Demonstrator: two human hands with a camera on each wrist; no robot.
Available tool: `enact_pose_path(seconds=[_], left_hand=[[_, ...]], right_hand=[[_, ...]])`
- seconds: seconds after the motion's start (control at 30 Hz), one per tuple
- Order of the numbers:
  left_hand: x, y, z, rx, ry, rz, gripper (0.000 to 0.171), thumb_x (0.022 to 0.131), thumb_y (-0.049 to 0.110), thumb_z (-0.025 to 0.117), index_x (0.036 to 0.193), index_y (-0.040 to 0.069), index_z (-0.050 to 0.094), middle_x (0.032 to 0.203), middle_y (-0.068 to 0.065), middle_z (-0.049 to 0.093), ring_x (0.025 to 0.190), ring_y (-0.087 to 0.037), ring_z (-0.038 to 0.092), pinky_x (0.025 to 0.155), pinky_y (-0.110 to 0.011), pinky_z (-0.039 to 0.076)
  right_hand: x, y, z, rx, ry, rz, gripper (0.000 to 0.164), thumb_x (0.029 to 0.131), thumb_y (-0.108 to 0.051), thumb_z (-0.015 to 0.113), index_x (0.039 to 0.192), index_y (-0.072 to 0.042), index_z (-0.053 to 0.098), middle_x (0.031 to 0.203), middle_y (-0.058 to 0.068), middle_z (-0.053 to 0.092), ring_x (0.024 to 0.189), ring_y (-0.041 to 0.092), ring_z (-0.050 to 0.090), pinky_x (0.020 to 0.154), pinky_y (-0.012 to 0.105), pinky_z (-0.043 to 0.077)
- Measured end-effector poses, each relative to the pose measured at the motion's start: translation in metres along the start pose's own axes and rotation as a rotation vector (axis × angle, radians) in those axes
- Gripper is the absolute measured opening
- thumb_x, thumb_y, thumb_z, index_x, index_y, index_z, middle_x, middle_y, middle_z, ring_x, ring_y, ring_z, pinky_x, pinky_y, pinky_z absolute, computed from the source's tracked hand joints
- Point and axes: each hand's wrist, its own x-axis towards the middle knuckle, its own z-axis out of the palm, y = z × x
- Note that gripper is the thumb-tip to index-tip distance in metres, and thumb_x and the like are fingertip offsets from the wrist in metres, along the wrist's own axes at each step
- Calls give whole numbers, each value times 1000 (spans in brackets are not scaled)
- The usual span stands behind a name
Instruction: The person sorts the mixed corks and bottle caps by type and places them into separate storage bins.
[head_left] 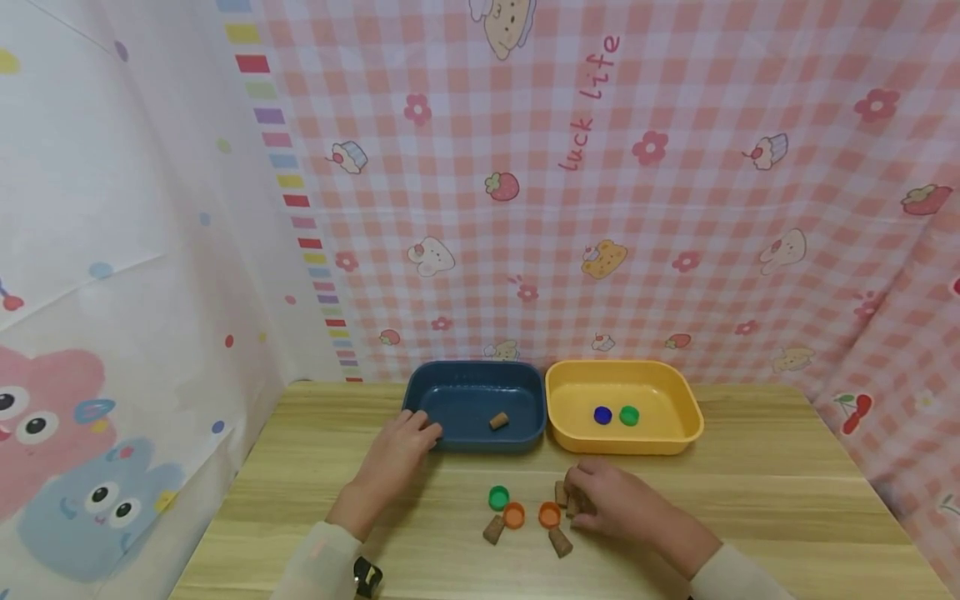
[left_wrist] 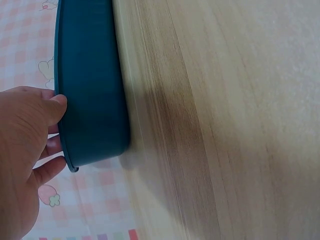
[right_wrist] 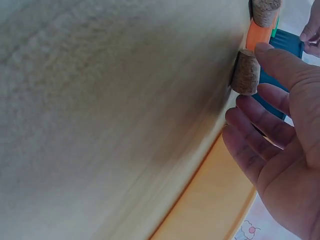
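At the front left corner of the blue tray [head_left: 465, 443], my left hand [head_left: 401, 442] pinches the rim. The left wrist view shows the thumb [left_wrist: 58, 102] on the outer side and the other fingers behind the rim. My right hand [head_left: 611, 498] reaches low over the tabletop at a cork [head_left: 561, 493] and another partly covered by the fingers. In the right wrist view, thumb and forefinger spread at the edge of a cork [right_wrist: 246, 72], the other fingers loosely bent. One cork [head_left: 498, 421] lies inside the blue tray.
The yellow tray [head_left: 625, 447] beside the blue one holds a blue cap [head_left: 602, 415] and a green cap [head_left: 629, 415]. On the table are a green cap [head_left: 498, 498], two orange caps [head_left: 513, 515] and two more corks [head_left: 493, 530]. A black object [head_left: 367, 577] shows by the left sleeve.
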Motion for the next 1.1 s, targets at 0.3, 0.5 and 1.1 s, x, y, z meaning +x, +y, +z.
enact_pose_path(seconds=[0.3, 0.5, 1.1], left_hand=[[-1, 0, 0, -7, -7, -6, 12, 88, 6, 80, 92, 14, 71, 82, -2, 57, 75, -21, 48, 67, -33, 44], [-1, 0, 1, -8, 2, -1, 13, 88, 6, 80, 92, 14, 71, 81, -2, 57, 74, -21, 48, 66, -32, 43], [1, 1, -2, 7, -4, 5, 11, 89, 8, 80, 92, 14, 71, 83, -2, 58, 75, -20, 49, 68, -31, 45]], right_hand=[[2, -1, 6, -32, 14, -20, 28, 84, -28, 86, 100, -21, 64, 90, -12, 51, 76, 0, 46, 65, 21, 46], [2, -1, 7, -34, 7, -23, 27, 84, -24, 86, 99, -21, 64, 89, -12, 52, 76, 1, 46, 67, 22, 46], [1, -1, -1, 16, -20, -45, 21, 87, -13, 82, 101, -18, 66, 89, -12, 54, 76, -1, 48, 67, 19, 48]])
